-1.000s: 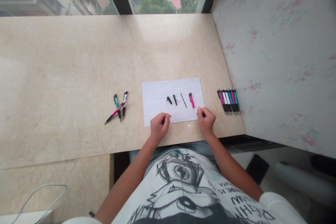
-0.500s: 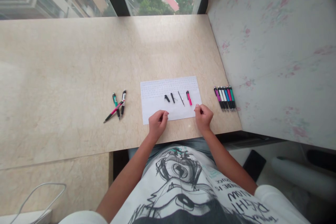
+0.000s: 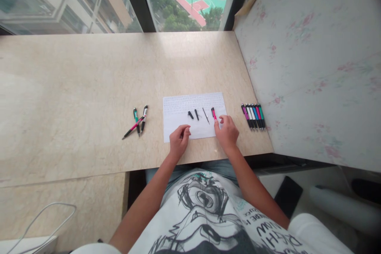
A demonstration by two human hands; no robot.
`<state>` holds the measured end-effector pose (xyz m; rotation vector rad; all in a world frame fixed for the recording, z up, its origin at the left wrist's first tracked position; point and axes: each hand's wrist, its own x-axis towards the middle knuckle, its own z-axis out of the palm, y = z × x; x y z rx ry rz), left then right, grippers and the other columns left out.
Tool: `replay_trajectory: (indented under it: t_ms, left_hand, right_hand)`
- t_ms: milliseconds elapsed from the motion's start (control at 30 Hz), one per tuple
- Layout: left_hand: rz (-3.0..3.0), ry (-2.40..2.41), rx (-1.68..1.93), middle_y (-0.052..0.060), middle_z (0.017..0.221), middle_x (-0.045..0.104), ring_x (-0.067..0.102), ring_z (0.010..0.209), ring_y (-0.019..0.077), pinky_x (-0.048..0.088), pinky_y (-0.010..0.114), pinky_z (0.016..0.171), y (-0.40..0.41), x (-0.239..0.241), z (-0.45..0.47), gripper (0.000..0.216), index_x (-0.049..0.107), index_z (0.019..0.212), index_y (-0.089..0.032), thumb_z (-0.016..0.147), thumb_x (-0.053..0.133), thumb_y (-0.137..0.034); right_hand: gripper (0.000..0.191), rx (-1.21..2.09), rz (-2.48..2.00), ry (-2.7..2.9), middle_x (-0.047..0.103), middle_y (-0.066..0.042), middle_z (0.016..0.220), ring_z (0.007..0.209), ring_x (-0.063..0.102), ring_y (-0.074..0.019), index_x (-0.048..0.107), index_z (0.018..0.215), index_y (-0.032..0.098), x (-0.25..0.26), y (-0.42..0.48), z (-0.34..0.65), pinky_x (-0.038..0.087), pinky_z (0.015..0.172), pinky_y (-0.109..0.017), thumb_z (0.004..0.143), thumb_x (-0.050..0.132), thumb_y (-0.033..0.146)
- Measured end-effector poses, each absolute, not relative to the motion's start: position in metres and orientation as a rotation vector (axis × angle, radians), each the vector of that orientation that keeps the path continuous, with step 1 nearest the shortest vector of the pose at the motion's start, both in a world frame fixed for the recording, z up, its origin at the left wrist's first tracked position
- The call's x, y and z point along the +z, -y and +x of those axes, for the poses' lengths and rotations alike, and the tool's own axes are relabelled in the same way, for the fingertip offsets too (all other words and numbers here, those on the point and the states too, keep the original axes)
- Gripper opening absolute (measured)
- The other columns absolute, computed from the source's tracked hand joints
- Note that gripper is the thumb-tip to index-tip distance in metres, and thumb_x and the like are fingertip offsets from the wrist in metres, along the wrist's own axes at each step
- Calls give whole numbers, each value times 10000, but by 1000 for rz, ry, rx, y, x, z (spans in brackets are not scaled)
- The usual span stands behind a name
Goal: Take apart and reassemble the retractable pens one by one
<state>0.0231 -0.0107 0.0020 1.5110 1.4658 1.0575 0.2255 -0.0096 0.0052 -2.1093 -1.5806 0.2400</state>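
Head view: dismantled pen parts (image 3: 196,114) lie in a row on a paper sheet (image 3: 178,107) on the surface (image 3: 89,87). The right hand (image 3: 226,131), loose and empty, reaches just beside the pink barrel (image 3: 213,113). The left hand (image 3: 179,139) rests curled on the sheet's near edge. Lifting the barrel would need a fine pinch.

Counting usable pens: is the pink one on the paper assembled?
No, apart: pink barrel, refill and two black pieces lie separately.

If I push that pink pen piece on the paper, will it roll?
Probably: the pink piece looks round and slim, so a sideways nudge could roll it. It is small, so likely light. The paper lies flat, offering little stop.
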Motion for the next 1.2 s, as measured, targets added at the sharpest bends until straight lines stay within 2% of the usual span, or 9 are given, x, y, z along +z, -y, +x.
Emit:
replay_trajectory:
  t_ms: [200, 400, 633, 900, 1067, 1200]
  left_hand:
    - [1435, -1472, 1094, 14, 705, 657, 536, 554, 109, 412, 234, 558, 11, 5, 23, 240, 656, 931, -181, 892, 524, -377]
    - [1138, -1313, 1040, 47, 838, 689, 596, 619, 125, 453, 245, 574, 17, 13, 37, 271, 651, 989, -181, 852, 592, -407]
    - [788, -1220, 1008, 9, 690, 636, 559, 589, 114, 408, 222, 526, 23, 17, 50, 269, 658, 849, -157, 781, 680, -417]
    - [631, -1141, 1046, 23, 771, 657, 578, 624, 97, 416, 213, 558, 20, 23, 39, 281, 673, 885, -162, 733, 732, -390]
    - [520, -1124, 1045, 30, 757, 657, 566, 607, 86, 400, 202, 525, 19, 22, 34, 322, 658, 856, -147, 707, 753, -416]
    - [427, -1089, 1052, 30, 767, 647, 553, 607, 70, 400, 184, 522, 19, 20, 32, 311, 663, 851, -135, 703, 770, -387]
  right_hand:
    - [135, 216, -2232, 1688, 638, -87, 848, 748, 542, -198, 607, 836, 183, 7, 0, 227, 306, 591, -276, 884, 553, 297]
    - [130, 501, -1766, 1800, 641, -30, 803, 666, 550, -149, 607, 867, 188, 27, 14, 213, 397, 658, -259, 906, 526, 282]
    - [126, 545, -1618, 1965, 651, -58, 863, 810, 596, -184, 622, 907, 196, 32, 29, 188, 437, 735, -273, 912, 531, 283]
    - [139, 655, -1442, 2107, 660, -42, 902, 872, 606, -172, 628, 964, 208, 40, 18, 198, 453, 777, -269, 923, 545, 310]
    - [173, 455, -1697, 2187, 656, -79, 967, 893, 592, -191, 645, 1020, 197, 27, -10, 217, 442, 750, -283, 928, 499, 195]
    - [176, 338, -1814, 2219, 644, -93, 941, 865, 570, -199, 647, 1019, 180, 16, -25, 224, 420, 695, -284, 918, 504, 164]
